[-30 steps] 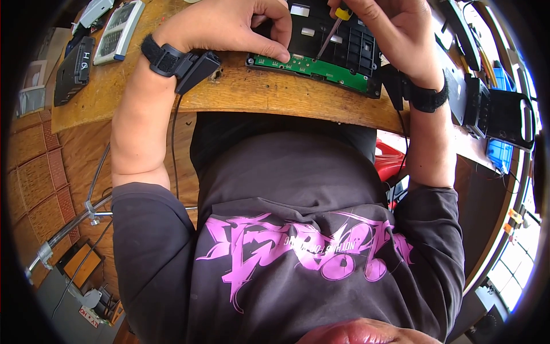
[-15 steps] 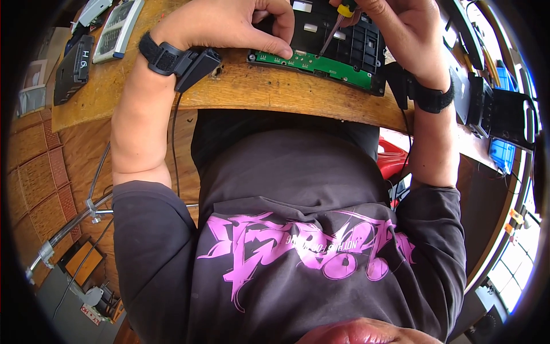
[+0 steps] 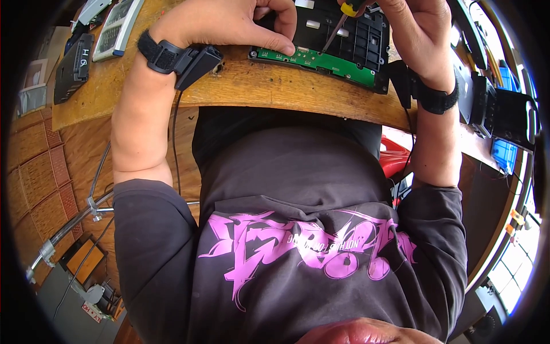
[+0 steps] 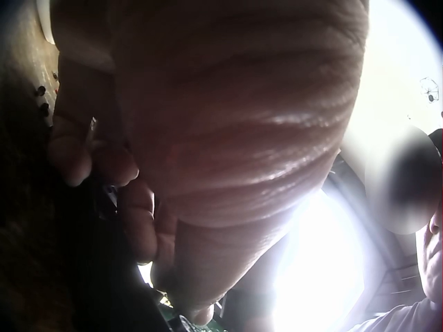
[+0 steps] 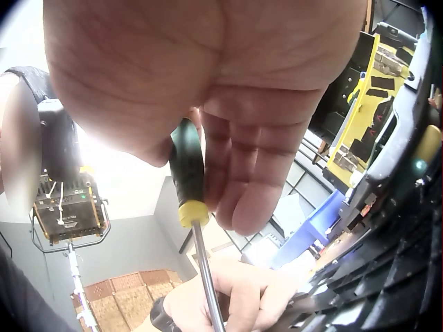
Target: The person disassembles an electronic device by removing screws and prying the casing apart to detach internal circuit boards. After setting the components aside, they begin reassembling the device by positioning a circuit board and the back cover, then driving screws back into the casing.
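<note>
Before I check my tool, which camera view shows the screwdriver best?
Right wrist: the screwdriver looks largest there, handle to shaft. The head view shows its tip at the green board; left wrist, none clearly.

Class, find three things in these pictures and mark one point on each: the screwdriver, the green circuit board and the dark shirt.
Screwdriver (image 5: 194, 214): right wrist view, yellow collar.
Green circuit board (image 3: 362, 75): head view, surface near its right end.
Dark shirt (image 3: 286, 166): head view, unprinted cloth.

Grey wall (image 5: 131, 245), brown panels (image 3: 41, 180), paned window (image 3: 511, 275) (glaringly bright).
</note>
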Motion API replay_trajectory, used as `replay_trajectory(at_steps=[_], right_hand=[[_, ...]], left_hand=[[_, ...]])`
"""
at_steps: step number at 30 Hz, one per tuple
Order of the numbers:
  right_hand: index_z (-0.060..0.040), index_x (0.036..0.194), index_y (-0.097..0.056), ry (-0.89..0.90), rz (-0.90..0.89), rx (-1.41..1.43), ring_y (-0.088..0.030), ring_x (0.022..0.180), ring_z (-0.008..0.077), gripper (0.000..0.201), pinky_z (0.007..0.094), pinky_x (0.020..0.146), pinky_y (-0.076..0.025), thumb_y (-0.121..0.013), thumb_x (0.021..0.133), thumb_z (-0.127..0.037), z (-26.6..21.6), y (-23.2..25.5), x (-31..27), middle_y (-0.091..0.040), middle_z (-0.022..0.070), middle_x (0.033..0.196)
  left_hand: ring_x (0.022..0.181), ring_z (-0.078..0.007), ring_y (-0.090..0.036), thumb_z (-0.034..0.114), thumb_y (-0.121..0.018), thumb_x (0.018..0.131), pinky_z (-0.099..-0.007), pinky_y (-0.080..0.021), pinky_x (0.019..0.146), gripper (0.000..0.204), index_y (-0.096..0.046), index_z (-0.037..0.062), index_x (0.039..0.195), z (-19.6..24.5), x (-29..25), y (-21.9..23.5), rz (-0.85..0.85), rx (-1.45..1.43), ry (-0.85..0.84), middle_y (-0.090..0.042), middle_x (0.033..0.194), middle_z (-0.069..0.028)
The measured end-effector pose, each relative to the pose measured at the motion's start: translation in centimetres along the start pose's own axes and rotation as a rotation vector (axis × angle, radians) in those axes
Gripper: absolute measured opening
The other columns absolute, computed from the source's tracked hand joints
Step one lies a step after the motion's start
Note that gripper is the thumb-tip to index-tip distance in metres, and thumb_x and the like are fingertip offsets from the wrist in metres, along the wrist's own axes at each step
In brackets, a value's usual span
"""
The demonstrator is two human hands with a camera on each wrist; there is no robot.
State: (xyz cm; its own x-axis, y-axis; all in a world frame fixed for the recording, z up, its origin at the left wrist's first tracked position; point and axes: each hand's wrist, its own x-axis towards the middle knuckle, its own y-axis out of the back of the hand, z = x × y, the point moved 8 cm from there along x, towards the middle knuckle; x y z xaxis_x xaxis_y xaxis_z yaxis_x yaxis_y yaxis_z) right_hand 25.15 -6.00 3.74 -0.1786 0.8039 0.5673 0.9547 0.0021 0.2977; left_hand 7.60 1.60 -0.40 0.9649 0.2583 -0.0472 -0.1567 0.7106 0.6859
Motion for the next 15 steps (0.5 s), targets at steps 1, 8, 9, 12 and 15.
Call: replay_trajectory(at_steps=[1,8,9,12,15], right_hand=[[-0.0010,0.169,-0.045,0.000,0.000,0.001,-0.074,0.104,0.0122,0.059,0.0268,0.088,-0.060,-0.070,0.119,-0.022,0.28,-0.10,0.09,-0.070,0.0122,0.137],[0.0007,0.171,-0.041,0.084,-0.023,0.007,-0.074,0.109,0.0138,0.064,0.0274,0.093,-0.062,-0.073,0.117,-0.015,0.03,-0.56,0.23,-0.064,0.0135,0.153],[0.0013,0.171,-0.040,0.081,-0.024,0.051,-0.074,0.111,0.0140,0.066,0.0275,0.094,-0.062,-0.073,0.116,-0.013,0.11,-0.64,0.23,-0.061,0.0138,0.157],[0.0018,0.173,-0.037,0.143,-0.034,-0.018,-0.072,0.115,0.0135,0.070,0.0274,0.094,-0.063,-0.074,0.115,-0.010,-0.26,-0.94,0.33,-0.058,0.0147,0.162],[0.0018,0.174,-0.035,0.160,-0.048,-0.026,-0.071,0.119,0.0133,0.072,0.0274,0.094,-0.063,-0.074,0.115,-0.008,0.01,-1.02,0.27,-0.054,0.0152,0.166]], left_hand=[[0.082,-0.0140,-0.067,0.022,-0.099,0.092,-0.0313,-0.052,0.070,0.023,-0.085,0.0045,0.098,-0.03,-0.01,0.01,0.004,-0.002,-0.003,-0.074,0.092,-0.0032],[0.081,-0.0140,-0.067,0.022,-0.099,0.092,-0.0314,-0.052,0.069,0.024,-0.084,0.0036,0.097,-0.05,-0.02,-0.02,0.020,0.007,-0.007,-0.073,0.091,-0.0033],[0.081,-0.0140,-0.067,0.022,-0.099,0.092,-0.0314,-0.052,0.069,0.024,-0.084,0.0036,0.097,0.02,-0.02,-0.04,0.019,0.006,-0.006,-0.073,0.091,-0.0033],[0.080,-0.0141,-0.067,0.021,-0.098,0.092,-0.0313,-0.052,0.069,0.024,-0.083,0.0036,0.098,0.16,-0.11,-0.08,0.013,0.012,0.036,-0.074,0.091,-0.0034],[0.080,-0.0138,-0.067,0.022,-0.098,0.092,-0.0310,-0.053,0.070,0.024,-0.083,0.0036,0.098,0.15,-0.21,-0.12,0.024,0.002,0.074,-0.074,0.091,-0.0035]])
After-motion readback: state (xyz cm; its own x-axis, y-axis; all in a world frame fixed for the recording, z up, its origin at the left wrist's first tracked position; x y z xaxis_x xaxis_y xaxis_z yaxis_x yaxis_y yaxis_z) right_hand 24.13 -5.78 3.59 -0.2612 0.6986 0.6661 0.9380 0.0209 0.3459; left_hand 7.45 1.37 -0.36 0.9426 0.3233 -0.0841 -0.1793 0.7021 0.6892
